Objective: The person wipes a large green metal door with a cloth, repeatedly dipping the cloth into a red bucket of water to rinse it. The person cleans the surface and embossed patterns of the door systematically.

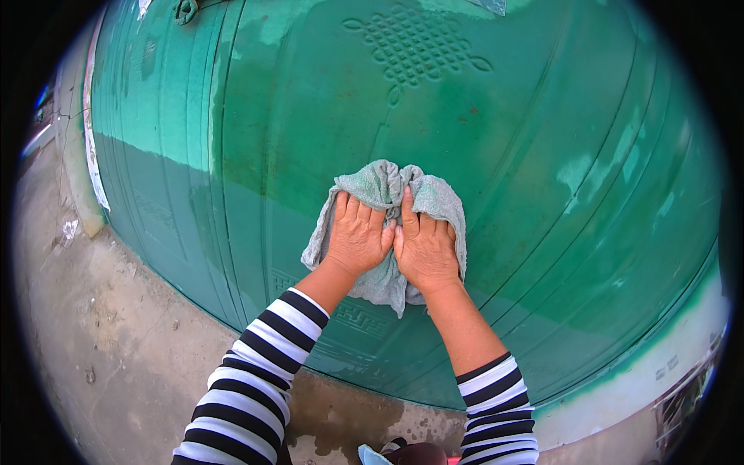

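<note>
A grey terry cloth [378,288] lies bunched against a green metal door [325,122] with embossed patterns. Both of my hands press it flat to the panel, side by side, with the thumbs nearly touching. The fingertips of my left hand [357,238] are tucked under a fold of the cloth's upper edge. My right hand [427,250] holds the other half the same way, its index finger lying on top of the fold. Above the cloth is a raised knot ornament [415,49]. Much of the door looks wet and shiny around it.
A metal ring handle [185,10] is at the upper left of the door. Concrete floor [133,349] runs along the bottom edge, with a dark wet patch [343,412] below my hands. A pale wall [633,383] borders the door at right. Something light blue [372,455] shows at the bottom.
</note>
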Demonstrator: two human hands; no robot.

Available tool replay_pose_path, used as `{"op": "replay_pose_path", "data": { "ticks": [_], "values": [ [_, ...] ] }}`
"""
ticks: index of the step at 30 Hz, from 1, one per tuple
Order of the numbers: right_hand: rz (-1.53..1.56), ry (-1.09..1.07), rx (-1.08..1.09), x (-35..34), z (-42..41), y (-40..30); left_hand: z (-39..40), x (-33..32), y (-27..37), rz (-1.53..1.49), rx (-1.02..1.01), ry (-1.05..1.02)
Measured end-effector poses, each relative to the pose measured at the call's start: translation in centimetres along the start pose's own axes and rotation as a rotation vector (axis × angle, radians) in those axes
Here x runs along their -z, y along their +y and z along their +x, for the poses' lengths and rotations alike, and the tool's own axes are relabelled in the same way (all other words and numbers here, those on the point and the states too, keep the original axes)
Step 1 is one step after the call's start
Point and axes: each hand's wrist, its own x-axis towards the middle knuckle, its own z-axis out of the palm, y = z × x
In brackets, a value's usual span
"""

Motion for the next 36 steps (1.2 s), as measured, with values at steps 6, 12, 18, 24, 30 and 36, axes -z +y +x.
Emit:
{"op": "replay_pose_path", "data": {
  "ticks": [6, 12, 18, 24, 30, 36],
  "values": [
    [0.036, -0.101, 0.11, -4.4, -7.0, -1.2, -7.3, -0.6, -0.2, -0.01, 0.021, -0.136],
    [-0.016, -0.043, 0.283, -2.5, -3.8, 0.1, -6.4, 0.1, -0.8, -0.018, 0.088, -0.108],
    [-0.026, 0.006, 0.365, 2.2, 11.7, -0.3, 4.4, 3.3, -6.0, 0.003, 0.147, 0.088],
    [0.022, 0.324, 0.322, 6.5, 25.0, 1.1, 15.4, 5.3, -11.0, 0.088, 0.276, 0.391],
    [0.099, 0.349, 0.252, 2.7, 22.2, -2.9, 13.4, 4.8, -11.0, 0.155, 0.158, 0.426],
    [0.387, -0.033, 0.134, -0.4, 12.3, -4.7, 4.3, 2.7, -7.1, 0.101, 0.249, 0.234]
  ]
}}
